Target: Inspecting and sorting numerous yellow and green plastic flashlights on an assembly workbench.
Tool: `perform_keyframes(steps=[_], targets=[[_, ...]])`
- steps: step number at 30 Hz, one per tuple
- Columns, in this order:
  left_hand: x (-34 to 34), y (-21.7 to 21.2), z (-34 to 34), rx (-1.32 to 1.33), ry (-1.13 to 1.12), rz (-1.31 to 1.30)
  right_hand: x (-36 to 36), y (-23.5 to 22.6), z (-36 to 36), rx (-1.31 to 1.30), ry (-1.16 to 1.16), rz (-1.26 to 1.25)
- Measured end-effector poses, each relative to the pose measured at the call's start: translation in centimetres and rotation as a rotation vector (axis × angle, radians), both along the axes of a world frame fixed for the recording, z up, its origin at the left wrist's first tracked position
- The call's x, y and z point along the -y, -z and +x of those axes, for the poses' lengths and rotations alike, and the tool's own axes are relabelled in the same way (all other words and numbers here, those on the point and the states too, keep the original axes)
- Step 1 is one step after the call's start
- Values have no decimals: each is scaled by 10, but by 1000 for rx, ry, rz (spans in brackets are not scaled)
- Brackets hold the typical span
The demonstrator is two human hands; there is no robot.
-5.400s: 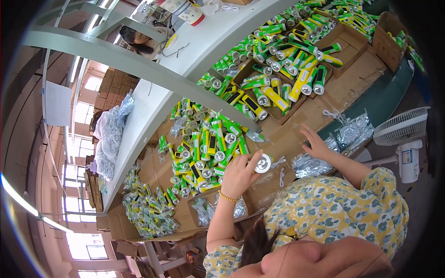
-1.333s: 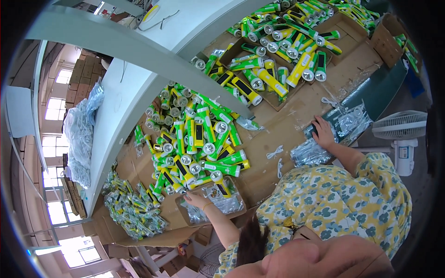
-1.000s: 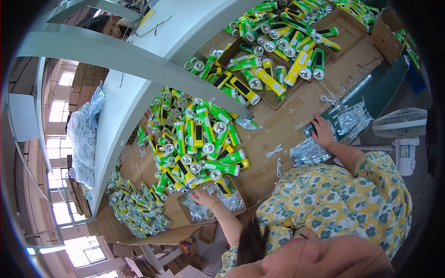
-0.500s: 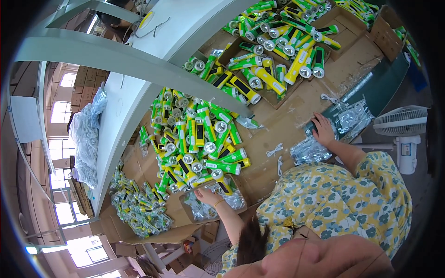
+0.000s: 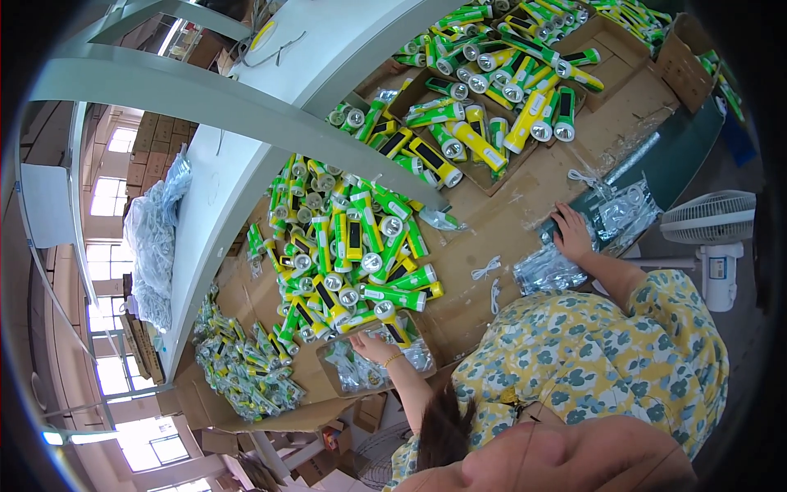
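Observation:
My left hand (image 5: 375, 348) hangs over a shallow cardboard box (image 5: 329, 375) of clear plastic packets (image 5: 361, 373); its fingers look apart, with nothing visible in them. A yellow flashlight (image 5: 393, 328) lies by the box's far side, just beyond this hand. To the right, my right hand (image 5: 574, 232) rests with spread fingers at the edge of a dark green mat (image 5: 648, 156), beside a stack of clear plastic bags (image 5: 548, 269). More bags with white cables (image 5: 627, 209) lie right of it. A big heap of green and yellow flashlights (image 5: 352, 238) spreads beyond my left hand.
Another cardboard tray (image 5: 508, 176) of flashlights stands farther back. Bagged flashlights (image 5: 250, 369) pile up at the left. Two loose white cables (image 5: 487, 266) lie on the cardboard table top (image 5: 467, 303). A grey frame bar (image 5: 246, 102) crosses overhead; a white fan (image 5: 713, 221) stands at right.
My left hand has shifted slightly to the right over the box. My right hand stays nearly where it was, and the flashlights have not moved.

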State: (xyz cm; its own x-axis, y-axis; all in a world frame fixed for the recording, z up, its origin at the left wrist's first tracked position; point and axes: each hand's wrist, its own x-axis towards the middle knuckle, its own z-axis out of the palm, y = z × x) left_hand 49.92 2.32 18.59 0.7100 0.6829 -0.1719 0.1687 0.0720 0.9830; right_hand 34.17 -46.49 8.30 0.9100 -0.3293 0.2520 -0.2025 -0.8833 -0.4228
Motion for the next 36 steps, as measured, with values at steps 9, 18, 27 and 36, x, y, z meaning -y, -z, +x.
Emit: perform_keyframes(steps=[9, 18, 27, 36], targets=[[10, -3, -3, -35, -32, -31, 1, 4, -1, -5, 8, 1], [12, 3, 0, -2, -5, -43, 1, 4, -1, -8, 4, 11], [18, -1, -5, -15, -3, -51, 0, 4, 0, -14, 6, 11], [15, 4, -3, -19, -6, -68, 0, 3, 0, -16, 7, 16]])
